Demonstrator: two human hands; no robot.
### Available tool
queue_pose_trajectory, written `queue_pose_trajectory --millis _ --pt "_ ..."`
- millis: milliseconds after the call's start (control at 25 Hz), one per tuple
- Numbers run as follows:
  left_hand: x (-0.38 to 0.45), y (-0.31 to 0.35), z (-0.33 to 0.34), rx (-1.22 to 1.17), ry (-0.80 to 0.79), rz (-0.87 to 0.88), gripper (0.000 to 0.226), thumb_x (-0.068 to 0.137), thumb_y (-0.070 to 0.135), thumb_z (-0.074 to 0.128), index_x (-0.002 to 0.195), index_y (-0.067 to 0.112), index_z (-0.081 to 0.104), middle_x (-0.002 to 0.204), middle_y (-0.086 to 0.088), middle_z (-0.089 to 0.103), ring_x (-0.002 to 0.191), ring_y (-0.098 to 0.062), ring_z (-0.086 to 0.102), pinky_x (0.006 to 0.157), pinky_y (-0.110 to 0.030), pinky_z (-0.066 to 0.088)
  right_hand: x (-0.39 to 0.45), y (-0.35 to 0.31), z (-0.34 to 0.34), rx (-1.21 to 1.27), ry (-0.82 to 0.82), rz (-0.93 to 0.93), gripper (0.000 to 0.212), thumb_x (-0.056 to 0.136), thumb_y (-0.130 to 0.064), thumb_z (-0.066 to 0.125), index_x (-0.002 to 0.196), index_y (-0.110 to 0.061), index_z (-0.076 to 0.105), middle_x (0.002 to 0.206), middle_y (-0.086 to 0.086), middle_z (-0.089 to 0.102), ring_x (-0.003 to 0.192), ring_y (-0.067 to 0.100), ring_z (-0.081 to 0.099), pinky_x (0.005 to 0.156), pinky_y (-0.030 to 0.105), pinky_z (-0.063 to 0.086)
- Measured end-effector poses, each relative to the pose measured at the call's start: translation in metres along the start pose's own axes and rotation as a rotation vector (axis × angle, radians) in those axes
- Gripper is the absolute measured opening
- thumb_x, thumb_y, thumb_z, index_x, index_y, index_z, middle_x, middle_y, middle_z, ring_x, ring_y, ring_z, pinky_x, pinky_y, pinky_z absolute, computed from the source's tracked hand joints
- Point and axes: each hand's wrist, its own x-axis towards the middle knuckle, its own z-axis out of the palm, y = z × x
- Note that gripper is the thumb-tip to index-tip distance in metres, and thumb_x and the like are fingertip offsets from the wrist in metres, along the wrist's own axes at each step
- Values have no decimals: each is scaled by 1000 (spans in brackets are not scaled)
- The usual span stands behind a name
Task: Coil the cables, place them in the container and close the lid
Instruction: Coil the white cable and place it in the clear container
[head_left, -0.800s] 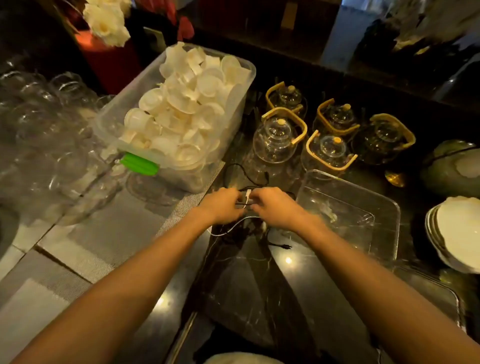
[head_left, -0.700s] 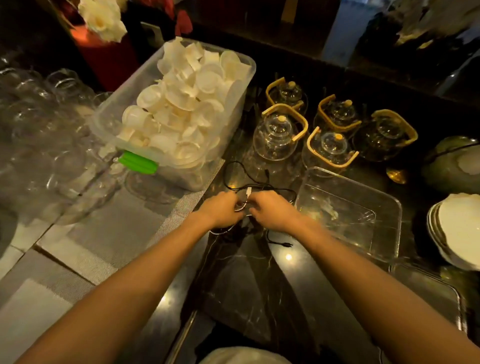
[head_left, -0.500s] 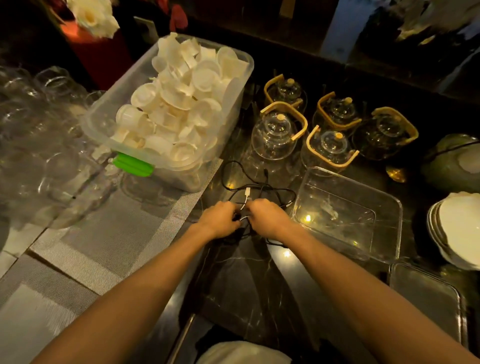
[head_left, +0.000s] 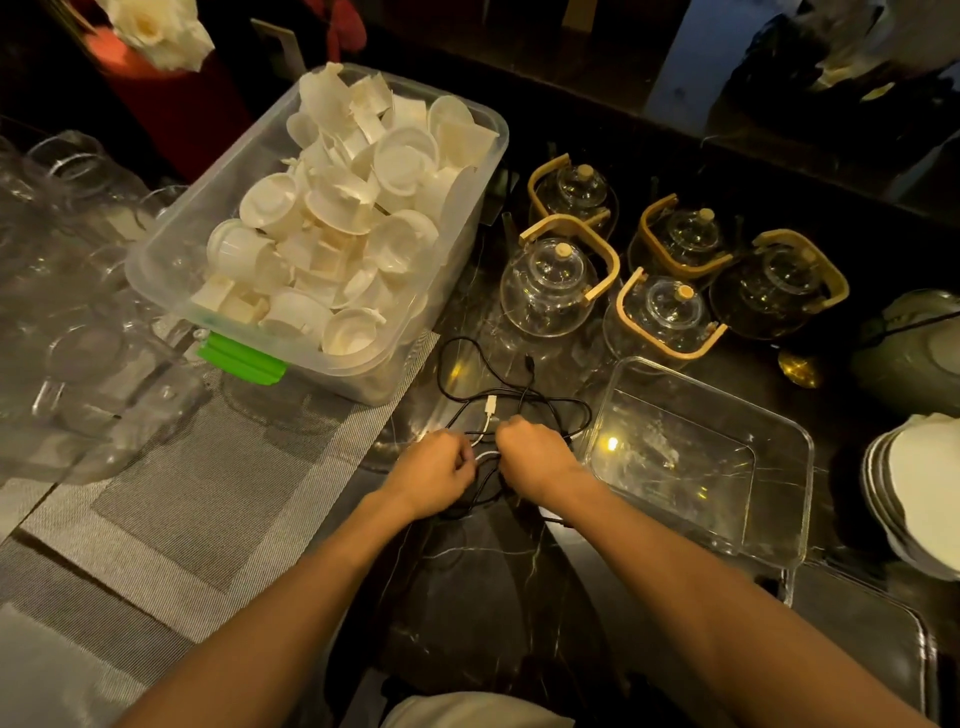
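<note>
A tangle of thin black cables (head_left: 519, 395) and a white cable with a white plug (head_left: 490, 404) lies on the dark marble counter. My left hand (head_left: 434, 473) and my right hand (head_left: 530, 454) sit side by side on the near part of the tangle, both closed on cable strands. To the right of my right hand stands a clear, empty rectangular container (head_left: 789, 535). Its clear lid (head_left: 878, 639) lies flat at the near right.
A big clear tub of white cups (head_left: 467, 249) with a green latch stands at the back left. Several glass teapots (head_left: 550, 291) with wooden handles crowd behind the cables. Glassware (head_left: 67, 332) fills the left, a stack of white plates (head_left: 924, 488) the right edge.
Both hands have drawn closer to me along the counter with the cables; the loops beyond them now lie more spread out. The view has tilted slightly.
</note>
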Motion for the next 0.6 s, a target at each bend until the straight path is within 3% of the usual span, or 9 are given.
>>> queue_pose_trajectory --millis 120,240,320,480,520,600 --pt "-2 3 -14 -225 26 62 8 99 17 58 100 8 60 85 -9 71 77 -21 70 76 -41 57 -5 12 -13 208 92 -28 23 99 -13 55 121 -8 55 106 14 68 96 35 68 71 37 47" --pt "-5 17 -28 -473 108 92 10 101 14 59 105 6 60 81 -8 70 69 -15 68 68 -31 57 -12 27 -33 530 282 13 5 97 -17 60 101 -15 63 86 1 69 77 20 67 66 35 53" --pt "-4 26 -32 -590 129 104 12 102 15 59 103 5 64 77 -6 68 68 -11 66 68 -32 59 -21 37 -50 750 368 39 7 99 -16 63 93 -19 66 79 -4 67 64 10 65 60 27 53" --pt "-6 38 -29 -643 111 134 15 101 16 60 89 11 68 71 1 66 64 -1 63 65 -21 52 -47 44 -88 1282 445 30 7 102 -9 59 98 -9 64 84 9 67 63 16 64 55 33 59" --pt "-7 40 -27 -635 121 150 15 101 15 60 91 8 69 72 1 67 65 -1 64 66 -22 52 -55 46 -97 1363 479 16 7 103 -8 58 101 -4 64 85 12 68 64 18 65 56 32 59" --pt "-8 45 -27 -621 148 197 17 103 19 58 96 12 72 77 2 71 74 -15 70 73 -37 56 -68 51 -114 1467 539 -20 10 103 -6 57 107 1 63 88 13 69 64 18 65 57 31 60"
